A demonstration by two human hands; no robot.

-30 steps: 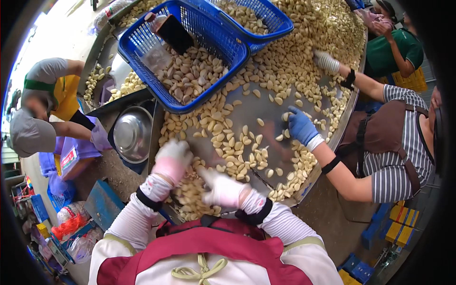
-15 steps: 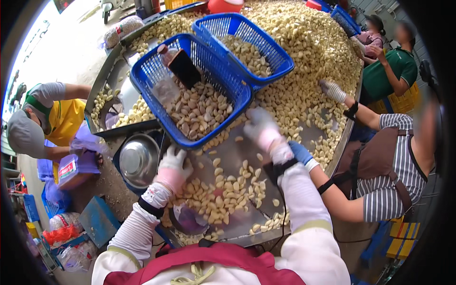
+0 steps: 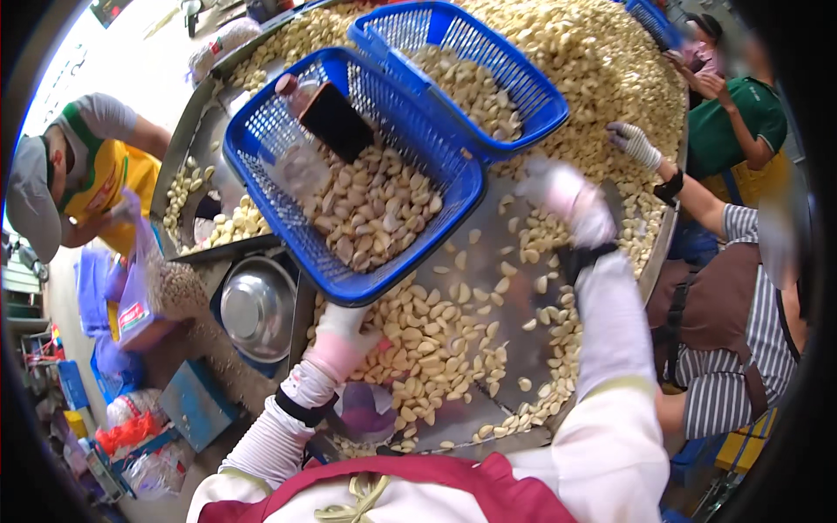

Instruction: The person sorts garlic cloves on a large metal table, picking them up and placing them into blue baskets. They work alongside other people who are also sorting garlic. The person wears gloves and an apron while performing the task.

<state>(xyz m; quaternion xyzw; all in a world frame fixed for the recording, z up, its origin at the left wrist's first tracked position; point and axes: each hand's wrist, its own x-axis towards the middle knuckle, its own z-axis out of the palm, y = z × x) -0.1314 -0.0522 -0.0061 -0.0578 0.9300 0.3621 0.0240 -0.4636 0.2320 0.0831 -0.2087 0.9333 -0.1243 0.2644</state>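
Observation:
My left hand (image 3: 344, 338), in a white and pink glove, is at the near corner of a blue basket (image 3: 353, 292). Its thumb stands apart over peeled garlic cloves (image 3: 427, 344) spread on the metal table (image 3: 475, 270); the basket rim partly hides the other fingers. Right of that basket, my right hand (image 3: 571, 199) is smeared by motion above the edge of the big garlic heap (image 3: 602, 52), so its fingers cannot be made out. Unpeeled-looking cloves (image 3: 370, 209) lie in the basket with a black phone-like slab (image 3: 336, 122) and a clear bottle (image 3: 295, 90).
A second blue basket (image 3: 540, 96) of cloves adjoins the first. A steel bowl (image 3: 257, 309) stands left of my left hand. A round hole (image 3: 366, 410) opens in the table near me. A co-worker's gloved hand (image 3: 635, 144) reaches over the heap; another person (image 3: 96, 174) handles a bag at left.
My right hand has swung right and away from the basket. My left hand has moved slightly down and right. More cloves lie in front of me. The person at left has lifted a purplish bag.

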